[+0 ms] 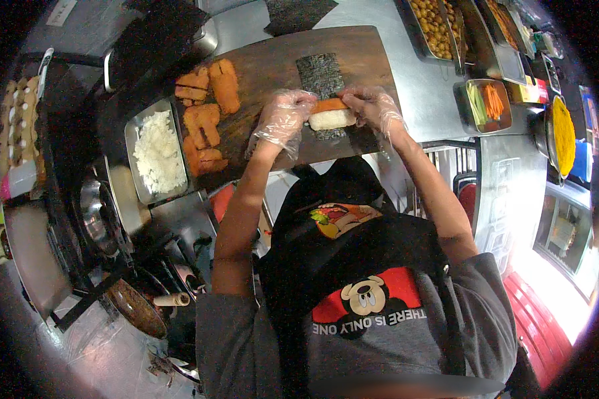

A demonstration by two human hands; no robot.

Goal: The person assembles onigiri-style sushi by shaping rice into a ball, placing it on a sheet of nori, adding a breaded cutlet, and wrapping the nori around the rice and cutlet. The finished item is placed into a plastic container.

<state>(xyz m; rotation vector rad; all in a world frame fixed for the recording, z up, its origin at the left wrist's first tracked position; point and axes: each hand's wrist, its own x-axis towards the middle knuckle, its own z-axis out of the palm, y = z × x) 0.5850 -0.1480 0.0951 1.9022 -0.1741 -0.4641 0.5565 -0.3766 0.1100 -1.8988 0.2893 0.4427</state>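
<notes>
Orange strip (330, 105), roughly parallel to near edge of board (266, 66), is end-pinched by curled left hand (286, 118) and right hand (377, 112).

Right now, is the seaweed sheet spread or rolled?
Spread: the seaweed sheet lies unrolled on the board, showing on either side of the rice block.

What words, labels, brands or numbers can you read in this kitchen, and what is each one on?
Grey T-shirt: white capital lettering, legible but upside down in this view, under a red cartoon panel; I won't copy its wording.
Yellow-and-red box at right: any print is too small to read.
White strip at upper left: too blurred to read.
</notes>
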